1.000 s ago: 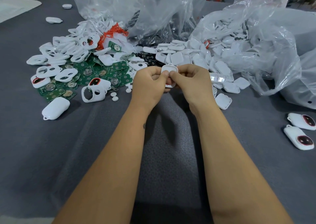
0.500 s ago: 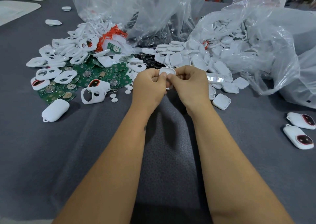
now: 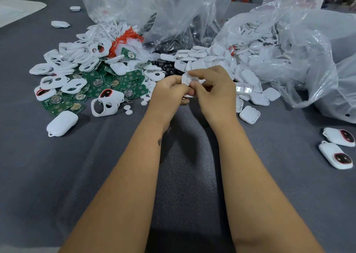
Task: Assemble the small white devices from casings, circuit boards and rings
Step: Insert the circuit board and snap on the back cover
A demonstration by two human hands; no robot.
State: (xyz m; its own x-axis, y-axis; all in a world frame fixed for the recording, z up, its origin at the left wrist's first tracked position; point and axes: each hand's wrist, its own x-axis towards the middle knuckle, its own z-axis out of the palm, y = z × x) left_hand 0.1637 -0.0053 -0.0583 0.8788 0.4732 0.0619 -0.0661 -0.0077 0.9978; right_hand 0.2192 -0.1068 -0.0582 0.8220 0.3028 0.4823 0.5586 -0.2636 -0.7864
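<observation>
Both hands meet above the grey cloth around one small white casing [image 3: 186, 79]. My left hand [image 3: 168, 92] grips its left side with curled fingers. My right hand [image 3: 213, 89] pinches its right side, thumb pressed on the top face; most of the casing is hidden by fingers. To the left lies a heap of green circuit boards [image 3: 96, 85] mixed with white ring-shaped front casings [image 3: 74, 86]. White back casings [image 3: 250, 114] spill from a bag on the right. Two finished devices [image 3: 339, 137] with dark red-rimmed windows lie at the far right.
Large clear plastic bags [image 3: 289, 50] full of white parts stand along the back and right. A closed white shell [image 3: 61, 123] and an open front casing [image 3: 104, 107] lie at the left. Small white round buttons [image 3: 128, 110] are scattered near my left hand.
Both hands stay together on the casing and have shifted slightly. The right fingers have re-gripped, with more of the casing's top face now showing.
</observation>
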